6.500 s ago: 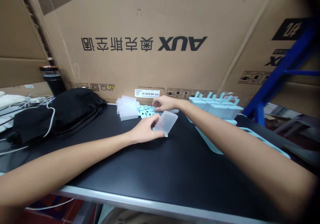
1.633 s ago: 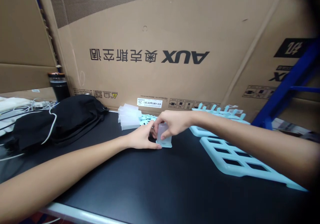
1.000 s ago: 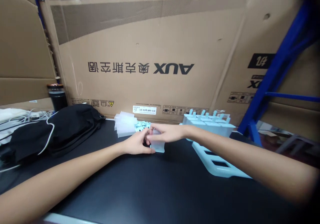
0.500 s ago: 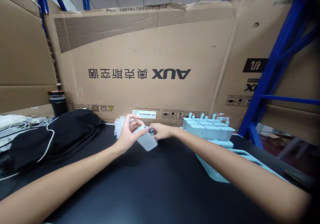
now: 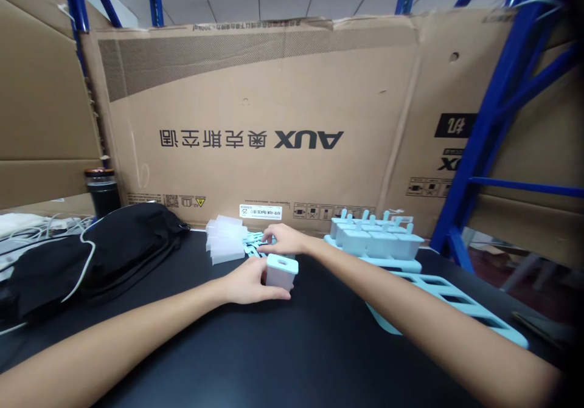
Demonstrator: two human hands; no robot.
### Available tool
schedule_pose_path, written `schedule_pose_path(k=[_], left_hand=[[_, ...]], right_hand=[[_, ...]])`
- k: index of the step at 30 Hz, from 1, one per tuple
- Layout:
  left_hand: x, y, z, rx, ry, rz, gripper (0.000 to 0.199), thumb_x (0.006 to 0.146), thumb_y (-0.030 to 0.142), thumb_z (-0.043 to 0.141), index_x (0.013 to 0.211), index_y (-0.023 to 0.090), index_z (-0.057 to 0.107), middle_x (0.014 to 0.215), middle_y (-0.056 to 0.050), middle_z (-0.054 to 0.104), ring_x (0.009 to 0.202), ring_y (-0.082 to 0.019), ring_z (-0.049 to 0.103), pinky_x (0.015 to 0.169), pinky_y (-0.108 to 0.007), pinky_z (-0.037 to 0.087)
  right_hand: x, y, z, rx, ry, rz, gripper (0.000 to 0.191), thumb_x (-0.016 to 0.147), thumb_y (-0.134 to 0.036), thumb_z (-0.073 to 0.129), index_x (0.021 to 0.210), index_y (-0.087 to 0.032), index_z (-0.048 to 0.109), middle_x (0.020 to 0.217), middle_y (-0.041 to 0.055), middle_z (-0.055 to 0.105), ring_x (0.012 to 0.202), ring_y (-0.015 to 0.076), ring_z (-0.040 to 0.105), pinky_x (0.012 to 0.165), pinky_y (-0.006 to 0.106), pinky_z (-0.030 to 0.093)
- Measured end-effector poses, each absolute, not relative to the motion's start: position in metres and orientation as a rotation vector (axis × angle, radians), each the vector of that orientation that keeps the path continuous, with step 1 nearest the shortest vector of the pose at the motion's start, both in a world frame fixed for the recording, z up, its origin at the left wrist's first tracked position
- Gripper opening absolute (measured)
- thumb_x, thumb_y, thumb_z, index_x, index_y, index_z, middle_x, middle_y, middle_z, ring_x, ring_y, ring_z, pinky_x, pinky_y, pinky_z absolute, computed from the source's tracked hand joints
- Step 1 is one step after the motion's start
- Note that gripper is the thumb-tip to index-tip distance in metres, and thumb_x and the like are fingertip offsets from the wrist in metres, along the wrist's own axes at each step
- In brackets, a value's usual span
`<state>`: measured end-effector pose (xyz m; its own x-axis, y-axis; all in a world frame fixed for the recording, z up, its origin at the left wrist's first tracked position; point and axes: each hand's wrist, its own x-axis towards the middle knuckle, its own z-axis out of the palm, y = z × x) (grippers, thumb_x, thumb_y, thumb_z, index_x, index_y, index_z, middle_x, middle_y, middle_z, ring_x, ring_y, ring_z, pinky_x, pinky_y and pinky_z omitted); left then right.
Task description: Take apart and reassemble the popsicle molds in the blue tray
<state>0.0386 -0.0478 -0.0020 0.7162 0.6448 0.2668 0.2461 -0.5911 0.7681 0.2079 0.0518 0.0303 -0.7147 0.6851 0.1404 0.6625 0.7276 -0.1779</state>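
My left hand (image 5: pixel 253 281) is wrapped round a translucent popsicle mould (image 5: pixel 280 275), held upright above the black table, with a light blue rim and a slot on top. Farther back, my right hand (image 5: pixel 281 239) has its fingertips down among a pile of light blue sticks (image 5: pixel 252 244); whether they grip one is too small to tell. Left of the sticks lie several translucent mould cups (image 5: pixel 224 238). At the right, several filled moulds with upright sticks (image 5: pixel 381 241) stand in a light blue frame.
A light blue frame with slots (image 5: pixel 456 292) lies at the right on the table (image 5: pixel 283 359). To the left are a black bag (image 5: pixel 132 244), white cables (image 5: pixel 89 253) and a dark bottle (image 5: pixel 103 194). A large cardboard sheet (image 5: pixel 246 104) stands behind, beside blue shelf posts (image 5: pixel 483 122).
The mould has come down and toward me in my left hand and now stands upright. My right hand has let go of it and moved onto the sticks.
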Motion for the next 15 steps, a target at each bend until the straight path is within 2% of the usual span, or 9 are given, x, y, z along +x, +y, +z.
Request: schedule_pose_path(k=[2,4,8,12,15], left_hand=[[0.038,-0.05,0.0,2.251,0.679,0.704,0.033,0.074,0.038,0.075,0.095,0.015,0.067,0.096,-0.007,0.073,0.09,-0.023,0.069,0.083,-0.036,0.053],[0.037,-0.052,0.002,2.281,0.659,0.714,0.035,0.071,0.039,0.078,0.093,0.014,0.066,0.093,-0.007,0.073,0.086,-0.023,0.069,0.08,-0.035,0.054],[0.037,-0.055,0.0,2.238,0.548,0.736,0.039,0.068,0.037,0.08,0.092,0.015,0.059,0.092,-0.008,0.074,0.082,-0.022,0.07,0.075,-0.033,0.055],[0.036,-0.055,-0.002,2.09,0.489,0.728,0.049,0.065,0.033,0.083,0.098,0.017,0.051,0.095,-0.01,0.074,0.083,-0.021,0.071,0.074,-0.033,0.055],[0.036,-0.056,0.0,2.076,0.525,0.743,0.043,0.067,0.033,0.081,0.095,0.017,0.053,0.095,-0.01,0.073,0.084,-0.021,0.071,0.075,-0.033,0.054]], right_hand=[[0.203,0.052,0.027,-1.082,-2.75,0.198,0.044,0.075,-0.049,0.066,0.101,-0.014,0.069,0.098,0.0083,0.07,0.084,0.0195,0.062,0.072,0.027,0.045],[0.199,0.052,0.025,-1.105,-2.765,0.206,0.037,0.071,-0.038,0.069,0.099,-0.015,0.069,0.093,0.0066,0.07,0.08,0.0183,0.062,0.069,0.026,0.044],[0.194,0.056,0.026,-1.192,-2.768,0.181,0.031,0.063,-0.019,0.065,0.093,-0.014,0.071,0.084,0.0063,0.07,0.076,0.0193,0.062,0.064,0.025,0.042],[0.196,0.057,0.034,-1.221,-2.768,0.221,0.028,0.06,-0.013,0.064,0.088,-0.013,0.071,0.078,0.0055,0.069,0.072,0.0181,0.062,0.064,0.025,0.043],[0.204,0.049,0.047,-1.207,-2.722,0.254,0.021,0.065,-0.015,0.064,0.085,-0.013,0.07,0.078,0.0052,0.069,0.073,0.0161,0.062,0.066,0.024,0.044]])
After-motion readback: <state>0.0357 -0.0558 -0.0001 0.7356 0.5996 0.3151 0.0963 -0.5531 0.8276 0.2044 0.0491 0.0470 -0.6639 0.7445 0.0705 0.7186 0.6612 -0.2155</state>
